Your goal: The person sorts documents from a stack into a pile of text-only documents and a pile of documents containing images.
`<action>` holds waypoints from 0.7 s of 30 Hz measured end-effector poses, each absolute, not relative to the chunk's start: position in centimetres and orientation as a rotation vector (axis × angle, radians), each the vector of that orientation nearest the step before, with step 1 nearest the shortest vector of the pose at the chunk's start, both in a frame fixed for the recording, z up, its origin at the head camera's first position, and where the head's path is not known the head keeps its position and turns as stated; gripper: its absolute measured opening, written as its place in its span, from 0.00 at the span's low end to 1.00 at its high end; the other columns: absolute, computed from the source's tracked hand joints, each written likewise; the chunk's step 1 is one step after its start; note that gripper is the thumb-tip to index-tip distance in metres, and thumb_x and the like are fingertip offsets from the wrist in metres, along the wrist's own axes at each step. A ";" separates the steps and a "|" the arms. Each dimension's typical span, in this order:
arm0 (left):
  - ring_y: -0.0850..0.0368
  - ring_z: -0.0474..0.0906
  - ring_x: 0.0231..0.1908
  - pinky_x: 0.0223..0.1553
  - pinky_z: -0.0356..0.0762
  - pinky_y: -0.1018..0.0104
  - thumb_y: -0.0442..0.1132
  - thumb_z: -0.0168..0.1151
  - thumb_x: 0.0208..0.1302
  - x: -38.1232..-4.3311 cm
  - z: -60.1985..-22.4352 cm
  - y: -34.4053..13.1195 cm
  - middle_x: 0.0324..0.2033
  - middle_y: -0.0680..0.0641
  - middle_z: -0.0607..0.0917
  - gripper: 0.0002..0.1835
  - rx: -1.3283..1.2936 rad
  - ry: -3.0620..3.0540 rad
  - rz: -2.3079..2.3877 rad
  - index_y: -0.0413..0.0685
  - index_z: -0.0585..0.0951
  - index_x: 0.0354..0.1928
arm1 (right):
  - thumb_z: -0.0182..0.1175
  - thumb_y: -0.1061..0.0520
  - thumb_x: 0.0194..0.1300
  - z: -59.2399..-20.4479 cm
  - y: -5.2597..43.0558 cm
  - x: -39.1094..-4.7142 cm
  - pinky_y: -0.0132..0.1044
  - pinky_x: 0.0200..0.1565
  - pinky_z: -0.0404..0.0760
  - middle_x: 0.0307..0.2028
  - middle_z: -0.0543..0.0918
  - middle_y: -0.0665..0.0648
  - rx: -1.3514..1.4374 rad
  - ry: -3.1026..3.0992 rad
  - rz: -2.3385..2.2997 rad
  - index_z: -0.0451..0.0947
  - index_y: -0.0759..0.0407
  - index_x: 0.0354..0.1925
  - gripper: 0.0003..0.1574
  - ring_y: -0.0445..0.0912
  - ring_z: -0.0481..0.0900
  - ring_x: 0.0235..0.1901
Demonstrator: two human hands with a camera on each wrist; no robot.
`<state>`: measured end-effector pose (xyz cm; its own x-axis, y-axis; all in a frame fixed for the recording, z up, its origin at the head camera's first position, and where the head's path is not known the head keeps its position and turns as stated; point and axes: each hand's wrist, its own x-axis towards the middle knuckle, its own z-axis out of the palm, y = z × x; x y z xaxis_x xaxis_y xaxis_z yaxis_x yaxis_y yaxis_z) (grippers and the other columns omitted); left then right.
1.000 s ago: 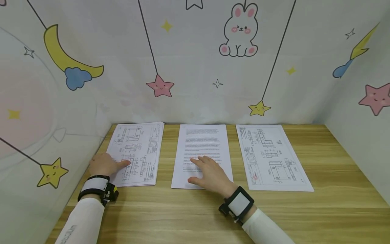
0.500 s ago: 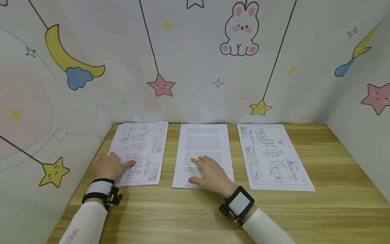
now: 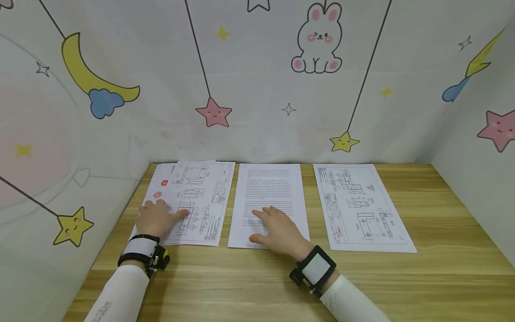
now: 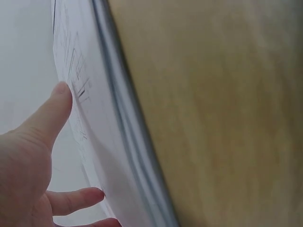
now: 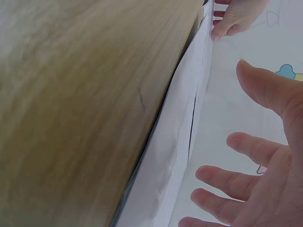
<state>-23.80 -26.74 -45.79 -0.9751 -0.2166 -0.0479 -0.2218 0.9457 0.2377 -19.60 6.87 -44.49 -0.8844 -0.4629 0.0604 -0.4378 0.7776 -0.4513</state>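
My left hand [image 3: 157,218] rests on the left pile of paper, its thumb stretched over the top drawing sheet [image 3: 213,192]. That sheet sits shifted to the right, and a page with red stamps [image 3: 162,175] shows from under its left side. In the left wrist view the thumb and fingertips touch the printed sheet [image 4: 94,109], whose stack edge faces the camera. My right hand [image 3: 277,230] is spread over the lower part of a page of printed text [image 3: 267,188]. Seen from the right wrist, its fingers are apart with nothing between them, close over the paper [image 5: 161,165].
Another technical drawing [image 3: 346,223] lies to the right of the text page. All the papers are on a wood-grain table [image 3: 241,286]. A white cloth wall [image 3: 257,80] with cartoon prints rises right behind them and along both sides.
My left hand has slid right, carrying the top drawing sheet along and uncovering the stamped page below. My right hand stays in place over the text page.
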 end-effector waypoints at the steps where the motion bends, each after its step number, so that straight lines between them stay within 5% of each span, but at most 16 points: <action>1: 0.28 0.66 0.42 0.31 0.72 0.42 0.70 0.59 0.47 -23.8 -45.7 -26.9 0.41 0.22 0.69 0.50 -0.350 3.074 0.373 0.21 0.72 0.46 | 0.61 0.36 0.54 -44.5 6.9 -19.6 0.58 0.63 0.63 0.63 0.70 0.66 -0.739 2.909 -0.718 0.68 0.54 0.64 0.43 0.61 0.63 0.65; 8: 0.28 0.68 0.42 0.29 0.73 0.45 0.74 0.54 0.47 -24.4 -44.9 -27.3 0.42 0.20 0.69 0.49 -0.357 3.013 0.264 0.23 0.80 0.35 | 0.62 0.37 0.55 -44.5 6.9 -19.6 0.58 0.64 0.62 0.63 0.70 0.66 -0.738 2.902 -0.733 0.68 0.54 0.64 0.43 0.61 0.63 0.65; 15: 0.21 0.63 0.50 0.43 0.72 0.35 0.71 0.58 0.46 -25.1 -44.5 -26.6 0.50 0.15 0.65 0.50 -0.399 2.974 0.266 0.20 0.77 0.43 | 0.61 0.37 0.55 -44.4 6.8 -19.5 0.57 0.64 0.62 0.63 0.70 0.66 -0.742 2.899 -0.735 0.68 0.54 0.64 0.43 0.61 0.63 0.65; 21: 0.26 0.68 0.45 0.40 0.74 0.40 0.69 0.63 0.43 -25.4 -44.3 -26.6 0.47 0.16 0.68 0.54 -0.475 2.952 0.301 0.17 0.71 0.49 | 0.61 0.37 0.55 -44.6 6.8 -19.5 0.58 0.63 0.63 0.63 0.70 0.66 -0.750 2.897 -0.737 0.68 0.55 0.63 0.43 0.62 0.63 0.64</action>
